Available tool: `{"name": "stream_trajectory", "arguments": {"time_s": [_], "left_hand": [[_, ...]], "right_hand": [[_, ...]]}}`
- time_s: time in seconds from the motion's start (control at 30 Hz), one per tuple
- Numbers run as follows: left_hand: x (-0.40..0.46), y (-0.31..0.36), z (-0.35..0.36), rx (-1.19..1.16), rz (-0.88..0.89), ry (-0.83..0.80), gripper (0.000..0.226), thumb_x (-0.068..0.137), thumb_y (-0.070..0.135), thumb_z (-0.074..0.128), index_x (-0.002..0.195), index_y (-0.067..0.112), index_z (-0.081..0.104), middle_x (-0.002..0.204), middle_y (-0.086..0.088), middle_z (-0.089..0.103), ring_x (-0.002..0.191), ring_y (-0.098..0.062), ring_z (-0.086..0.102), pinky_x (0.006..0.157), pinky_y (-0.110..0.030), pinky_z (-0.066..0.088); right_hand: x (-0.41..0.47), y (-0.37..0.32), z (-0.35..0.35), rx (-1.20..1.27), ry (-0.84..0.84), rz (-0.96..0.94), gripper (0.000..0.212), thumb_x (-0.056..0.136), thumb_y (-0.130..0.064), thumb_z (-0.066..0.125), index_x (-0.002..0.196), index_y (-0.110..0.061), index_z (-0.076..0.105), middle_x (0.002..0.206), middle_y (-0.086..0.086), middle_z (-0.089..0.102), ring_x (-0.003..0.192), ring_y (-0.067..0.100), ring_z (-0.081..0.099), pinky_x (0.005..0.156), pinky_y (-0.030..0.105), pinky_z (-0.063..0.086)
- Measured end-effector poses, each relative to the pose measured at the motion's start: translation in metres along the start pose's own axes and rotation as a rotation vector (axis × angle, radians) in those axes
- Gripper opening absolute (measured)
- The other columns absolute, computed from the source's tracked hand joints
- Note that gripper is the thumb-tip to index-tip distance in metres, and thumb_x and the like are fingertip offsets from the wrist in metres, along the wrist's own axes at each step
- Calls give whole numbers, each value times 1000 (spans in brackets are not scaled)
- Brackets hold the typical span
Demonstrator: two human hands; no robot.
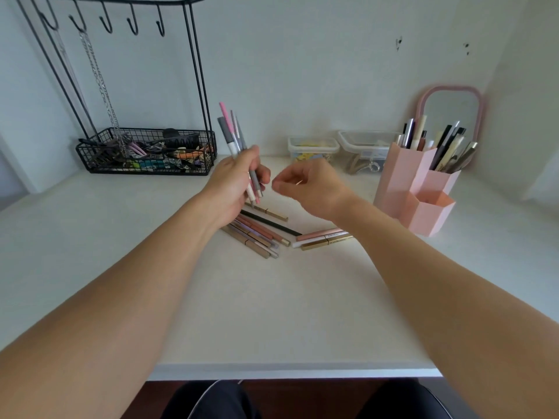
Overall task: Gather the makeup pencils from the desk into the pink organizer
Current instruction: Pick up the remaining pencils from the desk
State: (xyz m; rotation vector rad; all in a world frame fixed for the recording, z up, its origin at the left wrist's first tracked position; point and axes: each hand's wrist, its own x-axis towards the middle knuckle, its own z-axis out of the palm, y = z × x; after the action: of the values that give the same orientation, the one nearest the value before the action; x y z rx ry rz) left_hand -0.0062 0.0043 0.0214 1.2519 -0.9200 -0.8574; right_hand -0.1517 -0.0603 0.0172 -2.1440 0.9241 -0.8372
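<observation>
White desk (121, 252); pale wall (302, 71) behind.

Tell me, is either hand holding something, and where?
The left hand grips a bundle of makeup pencils around their lower half. The right hand holds nothing.

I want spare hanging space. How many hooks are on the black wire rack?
5, in a row along the top bar of the rack: at and. Chains hang from the first two.

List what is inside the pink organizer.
The pink organizer has makeup pencils standing in its two tall back compartments. The low front compartment shows only bare wall; its floor is hidden, as are the pencils' lower ends.
</observation>
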Motion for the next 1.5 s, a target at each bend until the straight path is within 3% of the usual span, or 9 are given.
{"name": "stream_trajectory", "arguments": {"time_s": [0.17,0.3,0.5,0.67,0.77,0.87,1.1,1.37,1.5], "left_hand": [[8,-2,-8,-250,-21,96,38,108,25,45,72,13,44,56,-2,53,62,-18,71,63,-31,61],[10,-4,-14,-199,-46,174,37,105,27,52,70,16,44,59,1,47,40,-9,46,41,-21,39],[5,-3,-15,-180,-70,162,37,95,43,66,76,16,51,49,8,32,38,-7,23,37,-20,18],[4,-2,-12,-176,-136,129,43,84,49,78,78,19,47,51,9,28,43,-9,22,39,-20,21],[0,-3,-5,-201,-133,64,46,83,56,75,81,19,48,54,8,27,45,-9,22,40,-20,22],[-3,-2,1,-164,-89,23,46,75,55,80,82,19,51,55,8,26,47,-10,21,44,-21,21],[-3,-6,6,16,40,74,30,84,44,77,80,20,58,59,5,47,45,-11,40,41,-21,29],[4,-9,1,18,-24,103,49,99,52,55,63,21,42,56,3,46,52,-17,42,61,-33,35],[7,-7,-10,-16,-14,146,46,103,46,52,67,17,48,57,1,55,51,-15,52,55,-27,47]], "right_hand": [[-8,-1,12,-252,-114,-41,13,81,-28,79,88,-17,78,80,-5,73,67,2,58,59,12,41],[-10,-1,14,-333,-118,-53,8,82,-23,76,85,-16,79,74,-9,69,64,1,57,56,10,39],[-6,-2,3,-369,-124,6,11,86,-13,69,86,-8,79,83,-2,74,72,6,61,70,20,54],[-1,0,-17,132,-53,280,11,90,-11,66,87,-2,72,76,7,63,64,13,55,63,23,50],[-5,-8,-15,477,-115,267,7,94,-4,62,89,-2,67,74,8,61,63,11,55,60,20,50],[-9,-14,-7,551,-175,171,5,94,-3,62,91,0,65,73,10,60,62,13,57,59,19,52],[-14,-17,9,432,-181,89,12,91,-3,66,92,9,70,75,16,64,65,17,59,63,23,55],[-15,-19,8,446,-167,127,16,89,-14,73,89,2,73,76,11,69,63,14,63,63,24,56],[-15,-20,7,120,-136,90,24,83,-36,77,84,-13,75,75,-2,68,62,7,54,58,18,44]]}}
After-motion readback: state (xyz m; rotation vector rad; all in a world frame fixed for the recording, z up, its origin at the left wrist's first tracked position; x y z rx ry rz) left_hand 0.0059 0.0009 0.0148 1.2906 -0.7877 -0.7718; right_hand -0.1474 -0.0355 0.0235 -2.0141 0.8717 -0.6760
